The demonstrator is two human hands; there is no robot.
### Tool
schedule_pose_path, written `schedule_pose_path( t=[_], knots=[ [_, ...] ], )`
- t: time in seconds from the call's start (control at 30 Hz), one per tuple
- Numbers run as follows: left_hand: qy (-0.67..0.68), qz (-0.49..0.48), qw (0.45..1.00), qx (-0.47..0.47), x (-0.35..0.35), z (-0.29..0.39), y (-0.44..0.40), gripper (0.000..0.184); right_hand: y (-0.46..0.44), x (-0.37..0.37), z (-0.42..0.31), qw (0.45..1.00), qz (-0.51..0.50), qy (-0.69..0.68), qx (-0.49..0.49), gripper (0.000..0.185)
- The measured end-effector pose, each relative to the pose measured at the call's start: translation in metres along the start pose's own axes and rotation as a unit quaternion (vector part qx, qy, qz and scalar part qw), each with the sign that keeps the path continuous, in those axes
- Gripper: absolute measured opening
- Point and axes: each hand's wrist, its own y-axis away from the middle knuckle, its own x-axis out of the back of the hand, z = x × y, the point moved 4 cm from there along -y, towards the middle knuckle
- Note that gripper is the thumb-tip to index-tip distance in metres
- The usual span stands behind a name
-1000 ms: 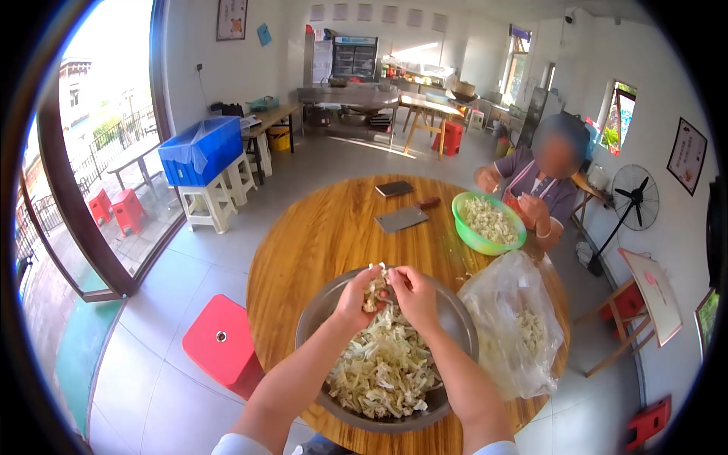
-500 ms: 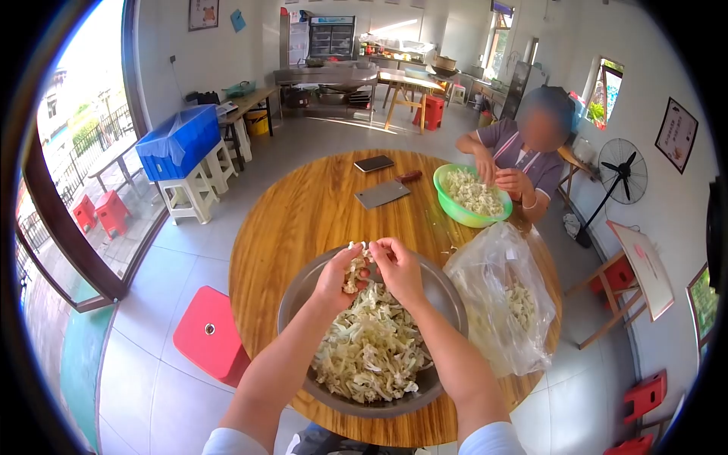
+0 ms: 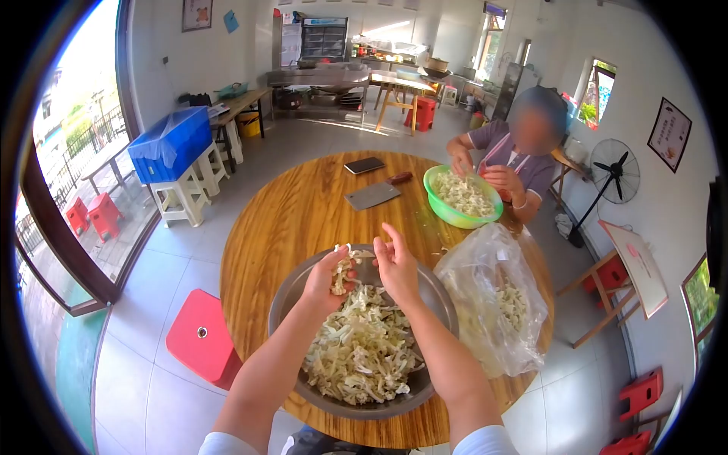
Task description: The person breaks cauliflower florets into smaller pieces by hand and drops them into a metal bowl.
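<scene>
Over a wide metal bowl (image 3: 282, 307), my left hand (image 3: 322, 282) is closed around a clump of pale cauliflower pieces (image 3: 343, 277). My right hand (image 3: 396, 271) is just to the right of that clump, fingers raised and apart, and I see nothing in its grip. Below both hands, the bowl holds a heap of torn cauliflower (image 3: 360, 349). A clear plastic bag (image 3: 478, 303) with more cauliflower in it lies against the bowl's right side.
The round wooden table (image 3: 265, 227) also bears a cleaver (image 3: 373, 196), a dark phone (image 3: 364, 164) and a green basin (image 3: 447, 214) of cauliflower. Across from me, a person (image 3: 523, 144) works over that basin. A red stool (image 3: 201, 334) stands at left.
My right hand's fingers have opened and moved off the cauliflower clump, which stays in my left hand. The view has shifted slightly.
</scene>
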Motion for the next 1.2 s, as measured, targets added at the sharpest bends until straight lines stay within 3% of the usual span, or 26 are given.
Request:
schedule_pose_path(
  t=[0.07,0.17,0.27,0.37,0.4,0.53,0.67,0.77,0.97,1.2],
  knots=[
    [-0.007,0.01,1.0,0.002,0.0,0.0,0.0,0.016,0.0,0.003,-0.002,1.0,0.01,0.0,0.003,0.053],
    [-0.003,-0.019,1.0,0.0,0.005,-0.004,-0.008,0.016,-0.005,0.025,-0.02,0.991,0.123,0.016,0.053,0.059],
    [-0.009,-0.024,1.0,-0.003,0.006,-0.004,-0.008,0.017,-0.008,0.056,-0.028,0.969,0.242,0.006,0.051,0.061],
    [-0.017,-0.072,0.997,0.001,0.007,-0.007,-0.013,0.017,-0.013,0.068,-0.012,0.958,0.281,-0.051,0.036,0.057],
    [-0.026,-0.067,0.997,0.005,0.007,-0.008,-0.011,0.017,-0.016,0.067,0.0,0.967,0.254,-0.007,0.014,0.046],
    [-0.029,-0.054,0.998,0.0,0.003,-0.007,-0.01,0.016,-0.018,0.038,0.002,0.999,0.044,-0.011,0.015,0.031],
    [-0.001,-0.042,0.999,-0.001,0.005,-0.001,-0.007,0.014,-0.007,0.014,-0.013,0.996,-0.065,0.009,0.065,0.033],
    [0.011,-0.012,1.0,0.005,0.005,0.003,-0.002,0.016,-0.001,0.005,-0.026,0.99,-0.077,0.014,0.114,0.031],
    [0.012,0.008,1.0,0.013,0.002,0.005,0.001,0.014,0.004,-0.003,-0.02,0.987,-0.119,0.001,0.105,0.027],
    [0.07,-0.047,0.996,0.02,0.011,0.001,-0.009,0.015,-0.001,-0.001,-0.014,0.993,-0.089,0.016,0.076,0.023]
  ],
)
